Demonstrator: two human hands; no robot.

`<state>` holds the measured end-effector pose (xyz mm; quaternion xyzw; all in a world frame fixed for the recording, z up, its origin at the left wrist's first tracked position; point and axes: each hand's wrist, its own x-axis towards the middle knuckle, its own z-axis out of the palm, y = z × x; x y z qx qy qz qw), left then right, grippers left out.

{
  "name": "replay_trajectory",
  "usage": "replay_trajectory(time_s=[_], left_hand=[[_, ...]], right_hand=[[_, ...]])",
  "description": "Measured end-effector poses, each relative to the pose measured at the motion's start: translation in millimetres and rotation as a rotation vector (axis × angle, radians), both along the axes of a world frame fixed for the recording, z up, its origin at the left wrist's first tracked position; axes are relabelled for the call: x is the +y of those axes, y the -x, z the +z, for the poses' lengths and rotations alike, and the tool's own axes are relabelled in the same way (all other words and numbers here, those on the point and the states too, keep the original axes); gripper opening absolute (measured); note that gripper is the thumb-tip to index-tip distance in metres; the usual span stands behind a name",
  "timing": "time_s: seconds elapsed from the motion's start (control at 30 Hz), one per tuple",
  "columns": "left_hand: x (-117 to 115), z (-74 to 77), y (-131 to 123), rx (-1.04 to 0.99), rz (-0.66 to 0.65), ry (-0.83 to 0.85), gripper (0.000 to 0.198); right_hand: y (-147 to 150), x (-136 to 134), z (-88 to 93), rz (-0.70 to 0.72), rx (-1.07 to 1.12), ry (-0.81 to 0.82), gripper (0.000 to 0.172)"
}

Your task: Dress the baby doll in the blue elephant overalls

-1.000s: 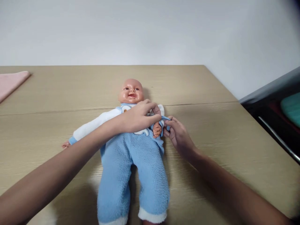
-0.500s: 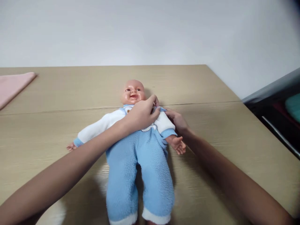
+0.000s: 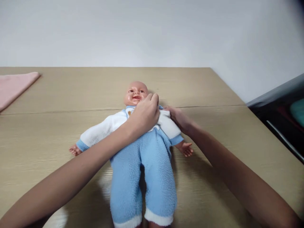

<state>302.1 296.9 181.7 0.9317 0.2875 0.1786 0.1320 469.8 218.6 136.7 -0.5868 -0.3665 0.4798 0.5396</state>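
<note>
White sleeve (image 3: 169, 127) swung outward toward the right edge of the surface (image 3: 220, 95), seemingly easing access at the shoulder, where left hand (image 3: 146, 112) curls and right hand (image 3: 180, 118) bends, grip impossible to tell, on the baby doll (image 3: 155, 164) lying head toward the far edge.

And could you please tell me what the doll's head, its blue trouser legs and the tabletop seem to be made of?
Doll's head: probably smooth plastic or vinyl, judging by its glossy highlights.
Blue trouser legs: apparently soft, matte fleece, from the nubbly pile.
Tabletop: wood or wood-look laminate, slightly shiny; the faint grain lines leave it open.
</note>
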Motion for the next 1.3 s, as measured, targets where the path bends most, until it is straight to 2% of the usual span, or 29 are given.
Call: replay_trajectory(time_s=[0.07,0.13,0.17,0.23,0.33,0.47,0.53,0.63,0.67,0.73,0.8,0.87,0.93,1.03,1.1,1.13,1.2,1.3], left_hand=[[0,0.5,1,0.008,0.005,0.003,0.019],[-1,3.4,4,0.041,0.015,-0.009,0.019],[-3,5.5,6,0.063,0.025,-0.023,0.021],[-6,9.6,9,0.107,0.051,-0.069,0.027],[-8,12.6,12,0.140,0.075,-0.142,0.031],[-7,12.3,21,0.088,0.046,-0.139,0.019],[-8,11.2,37,-0.022,-0.012,-0.095,0.023],[-14,3.9,78,-0.216,-0.067,-0.011,0.034],[-17,-0.7,95,-0.255,-0.049,-0.006,0.033],[-24,-12.1,128,-0.269,0.074,0.012,0.026],[-30,-22.9,156,-0.226,0.162,0.101,0.021],[-35,-28.6,173,-0.154,0.172,0.225,0.023],[-36,-27.2,178,-0.100,0.175,0.323,0.028],[-33,-16.3,172,-0.058,0.200,0.449,0.037],[-29,-10.0,167,-0.026,0.190,0.511,0.043],[-28,-8.6,165,-0.007,0.181,0.519,0.044],[-24,-10.0,163,0.034,0.176,0.489,0.046],[-24,-19.6,163,0.076,0.184,0.380,0.041]], right_hand=[[-5,-18,9.2,0.064,-0.127,0.008,0.038],[-17,-38,19.7,0.235,-0.465,0.020,0.076],[-26,-46,25.1,0.339,-0.647,0.033,0.082],[-46,-55,35.1,0.500,-0.931,0.029,0.072],[-72,-53,44.1,0.555,-1.087,0.020,0.066],[-84,-45,37.9,0.553,-1.073,0.023,0.040],[-82,-49,29.9,0.524,-1.086,-0.022,0.045],[-68,-66,21.1,0.423,-1.236,-0.124,0.058],[-60,-73,19.9,0.356,-1.308,-0.173,0.058],[-38,-89,19.6,0.203,-1.406,-0.272,0.051],[-14,-101,20.3,0.157,-1.304,-0.338,0.033],[6,-107,19.8,0.224,-1.080,-0.289,0.019],[17,-105,17.1,0.255,-0.810,-0.167,0.025],[18,-92,8.9,0.191,-0.334,-0.005,0.043],[14,-82,1.2,0.123,-0.074,0.033,0.046],[12,-78,-3.1,0.086,-0.020,0.027,0.046],[11,-73,-11.9,0.018,-0.120,-0.022,0.044],[14,-72,-24.2,-0.069,-0.526,-0.119,0.032]])
